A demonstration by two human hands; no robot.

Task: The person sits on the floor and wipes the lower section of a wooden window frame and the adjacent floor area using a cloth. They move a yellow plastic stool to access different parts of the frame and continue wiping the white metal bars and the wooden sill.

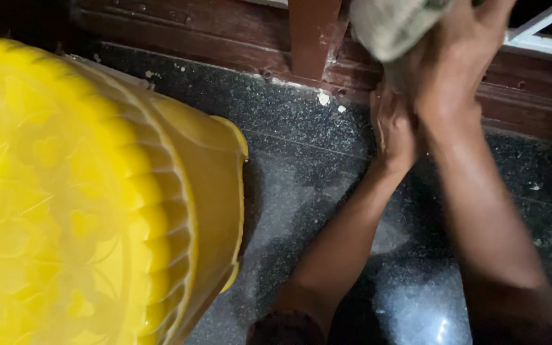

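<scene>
Here, both forearms are reaching away from the person over the dark speckled stone floor point(301, 166) toward the reddish-brown wooden frame point(237, 32) running along its far edge. The right hand point(448, 64) is stretching up and forward, its fingers curling around a bunched grey-green cloth point(391, 25) and pressing it against the frame just right of a short upright wooden post point(313, 35). The left hand point(392, 128) is lying lower, tucked under and touching the right wrist, its back facing up near the floor's far edge; whether it is gripping the wrist, bracing on the frame or lying slack cannot be told, since the fingers are blurred and partly hidden. A large yellow plastic stool point(97, 191) with moulded ridges and leaf shapes is standing on the floor's left side, well apart from both hands. Small pale flecks point(322, 98) are lying on the floor near the post's foot.
</scene>
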